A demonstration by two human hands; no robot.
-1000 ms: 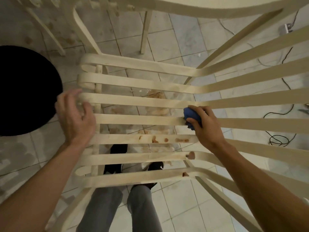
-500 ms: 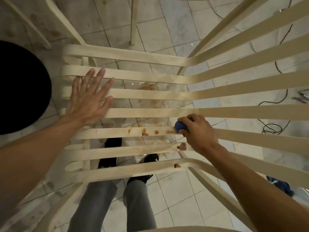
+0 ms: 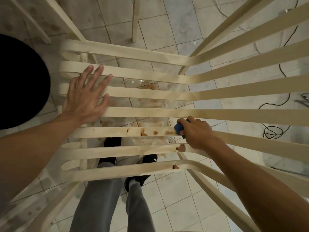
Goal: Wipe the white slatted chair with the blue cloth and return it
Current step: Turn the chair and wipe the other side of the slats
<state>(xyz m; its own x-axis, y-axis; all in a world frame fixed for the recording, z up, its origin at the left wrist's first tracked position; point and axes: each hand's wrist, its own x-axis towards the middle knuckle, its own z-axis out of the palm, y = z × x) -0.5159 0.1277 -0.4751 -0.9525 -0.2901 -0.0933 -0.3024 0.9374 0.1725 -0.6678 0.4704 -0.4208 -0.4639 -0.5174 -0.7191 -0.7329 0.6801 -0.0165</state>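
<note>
The white slatted chair (image 3: 150, 113) fills the view, its slats running left to right. Brown stains dot the lower slats around the middle. My right hand (image 3: 196, 132) grips the bunched blue cloth (image 3: 178, 128) and presses it against a stained slat at its right end. Only a small part of the cloth shows past my fingers. My left hand (image 3: 85, 96) lies flat with fingers spread across the upper slats on the left side.
A large black round object (image 3: 20, 84) sits at the left edge. Black cables (image 3: 272, 131) lie on the tiled floor to the right. My legs and dark shoes (image 3: 110, 166) stand beneath the slats. Other pale chair legs (image 3: 135, 17) rise at the top.
My right hand has moved the cloth down from an upper slat onto the stained slat. My left hand has flattened and spread its fingers on the upper slats.
</note>
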